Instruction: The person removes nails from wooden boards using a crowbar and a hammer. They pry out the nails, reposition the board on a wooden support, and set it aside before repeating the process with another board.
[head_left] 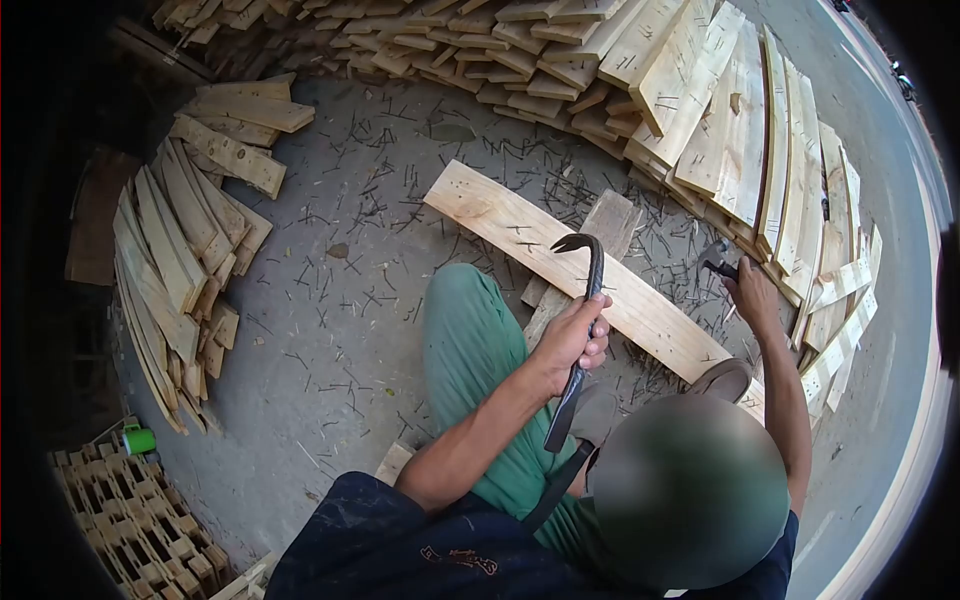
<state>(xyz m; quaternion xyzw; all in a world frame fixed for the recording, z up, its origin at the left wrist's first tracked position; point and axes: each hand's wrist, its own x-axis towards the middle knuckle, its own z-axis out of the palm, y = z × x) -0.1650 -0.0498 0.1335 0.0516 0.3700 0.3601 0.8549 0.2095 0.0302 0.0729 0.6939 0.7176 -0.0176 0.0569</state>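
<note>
My left hand (568,348) is wrapped round the middle of a dark pry bar (566,408), its forked hooked end raised over a long pale plank (650,318). Several nails stick up from that plank. It rests across shorter wood pieces (610,222) on the ground, and a shoe (722,380) is at its near right end. Off to the right, my right hand (752,292) grips a claw hammer (712,257) by the handle, close beside the stacked boards.
Loose nails (370,215) litter the concrete floor (290,330). A big stack of nail-studded boards (735,130) curves round the back and right. Smaller board piles (165,260) lie at left. Slatted wood (135,520) and a green container (138,438) are at lower left.
</note>
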